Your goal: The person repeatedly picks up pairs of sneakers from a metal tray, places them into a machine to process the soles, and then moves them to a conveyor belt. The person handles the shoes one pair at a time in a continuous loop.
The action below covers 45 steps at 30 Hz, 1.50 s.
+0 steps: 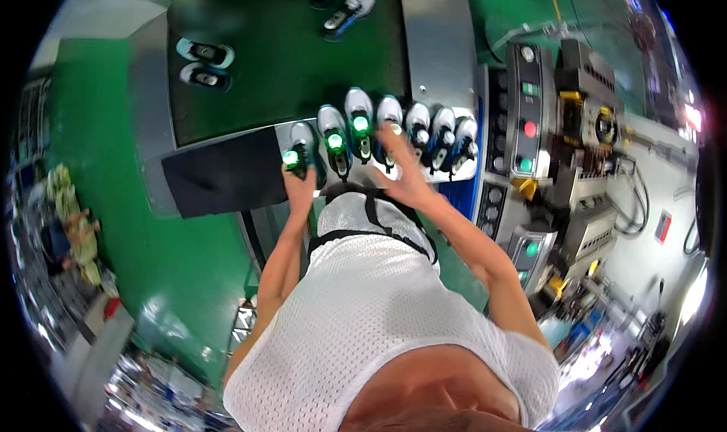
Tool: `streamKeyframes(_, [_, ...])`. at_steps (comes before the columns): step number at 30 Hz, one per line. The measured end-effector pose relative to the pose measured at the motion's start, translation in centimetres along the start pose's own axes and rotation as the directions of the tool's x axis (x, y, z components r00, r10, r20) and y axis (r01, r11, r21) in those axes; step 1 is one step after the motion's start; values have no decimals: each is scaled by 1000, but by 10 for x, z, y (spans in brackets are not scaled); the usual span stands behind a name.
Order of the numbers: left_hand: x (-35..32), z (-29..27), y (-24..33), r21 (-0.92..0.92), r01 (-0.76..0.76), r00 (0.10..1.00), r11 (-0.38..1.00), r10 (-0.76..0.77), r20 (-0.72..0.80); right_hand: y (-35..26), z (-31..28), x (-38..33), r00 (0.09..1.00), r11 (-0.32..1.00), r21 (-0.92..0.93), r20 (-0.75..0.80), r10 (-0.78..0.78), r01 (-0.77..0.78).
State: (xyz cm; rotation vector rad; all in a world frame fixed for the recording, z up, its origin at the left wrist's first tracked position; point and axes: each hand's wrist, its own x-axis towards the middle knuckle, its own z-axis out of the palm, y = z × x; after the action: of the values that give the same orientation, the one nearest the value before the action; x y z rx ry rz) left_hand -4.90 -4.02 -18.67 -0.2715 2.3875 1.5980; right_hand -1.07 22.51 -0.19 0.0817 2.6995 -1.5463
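Note:
A row of several white, black and blue sneakers stands along the near edge of the conveyor, toes pointing away from me. My left hand is closed at the heel of the leftmost sneaker, which has a bright green glow by its opening. Beside it are a second sneaker and a third sneaker, both with a green glow on them. Over the heel of the fourth sneaker is my right hand, thumb and fingers apart and slightly blurred. Whether it touches that sneaker I cannot tell.
More shoes lie on the green conveyor belt, including a pair at left and one sneaker farther back. A black mat covers the near left edge. Machines with a button panel stand close on the right.

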Motion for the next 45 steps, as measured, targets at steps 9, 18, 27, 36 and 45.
streamKeyframes(9, [26,-114,88,-127,199,975,972,-183,127,78,182,50,890,941,124,-308,337,-314])
streamKeyframes(18, [69,-38,185,160,-176,865,971,74,497,-14,54,-12,666,695,710,-464,584,-114])
streamKeyframes(27, [-134,75,254,-172,-732,-118,659,126,985,-88,75,-243,-332,732,636,-654,680,244])
streamKeyframes(36, [-474,37,178,-389,-355,-866,850,-142,480,-268,239,-479,-1000,840,542,-11,-20,-23])
streamKeyframes(45, [-801,-36,-11,-769,94,-995,633,47,-83,-316,415,-668,-874,151,983,162,-458,103])
